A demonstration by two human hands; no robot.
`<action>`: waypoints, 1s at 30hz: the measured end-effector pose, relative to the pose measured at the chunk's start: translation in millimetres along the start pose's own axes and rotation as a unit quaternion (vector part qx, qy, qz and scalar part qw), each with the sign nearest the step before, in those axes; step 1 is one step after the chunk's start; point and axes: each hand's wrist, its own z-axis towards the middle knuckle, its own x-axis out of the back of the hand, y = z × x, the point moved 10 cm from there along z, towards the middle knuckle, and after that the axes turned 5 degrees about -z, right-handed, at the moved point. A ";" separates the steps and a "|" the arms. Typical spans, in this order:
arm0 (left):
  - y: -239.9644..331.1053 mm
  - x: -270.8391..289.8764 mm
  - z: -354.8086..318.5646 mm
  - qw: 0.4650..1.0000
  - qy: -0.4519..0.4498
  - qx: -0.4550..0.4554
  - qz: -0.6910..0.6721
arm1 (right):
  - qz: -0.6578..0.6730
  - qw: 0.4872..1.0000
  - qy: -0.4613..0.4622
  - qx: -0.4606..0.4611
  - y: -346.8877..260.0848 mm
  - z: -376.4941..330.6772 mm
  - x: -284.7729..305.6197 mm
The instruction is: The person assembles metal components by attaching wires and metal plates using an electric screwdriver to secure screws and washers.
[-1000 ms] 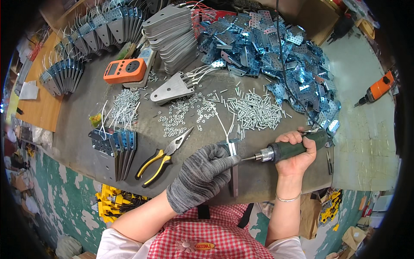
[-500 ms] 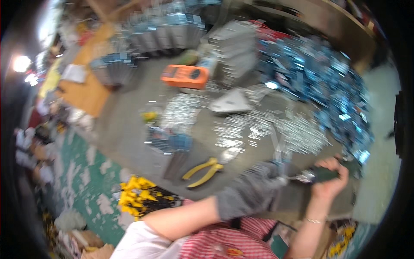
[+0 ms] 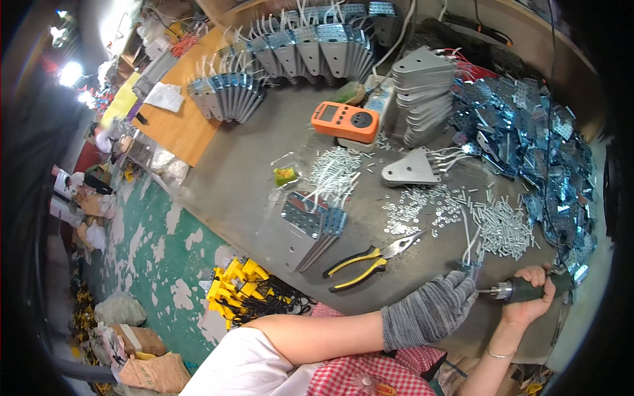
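Observation:
My left hand [image 3: 432, 307], in a grey knitted glove, grips a small bluish metal bracket [image 3: 470, 266] with white wires rising from it; the glove hides most of the piece. My bare right hand [image 3: 530, 296] is wrapped round a dark green power screwdriver [image 3: 522, 289]. The bit points left, its tip close to the gloved fingers; whether it touches the bracket I cannot tell. Yellow-and-black pliers [image 3: 362, 261] lie left of the glove. Beyond my hands are a heap of screws [image 3: 503, 228] and scattered small nuts [image 3: 415, 210].
Bluish metal brackets [image 3: 522, 125] are piled at the right. A stack of grey triangular plates [image 3: 422, 92], an orange meter [image 3: 345, 121] and a single wired grey plate [image 3: 409, 169] stand beyond. Finished-looking rows of plates [image 3: 307, 53] line the back. Yellow parts with black cords [image 3: 247, 290] hang below the table's left edge.
The view has shifted and sharpened, so the table's things appear farther right. My left hand still grips the bracket and my right hand the screwdriver, its bit still toward the glove.

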 end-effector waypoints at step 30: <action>-28.7 0.5 -45.6 0.931 -0.187 0.149 -0.274 | -0.036 0.999 0.031 -0.004 44.0 -24.2 -28.1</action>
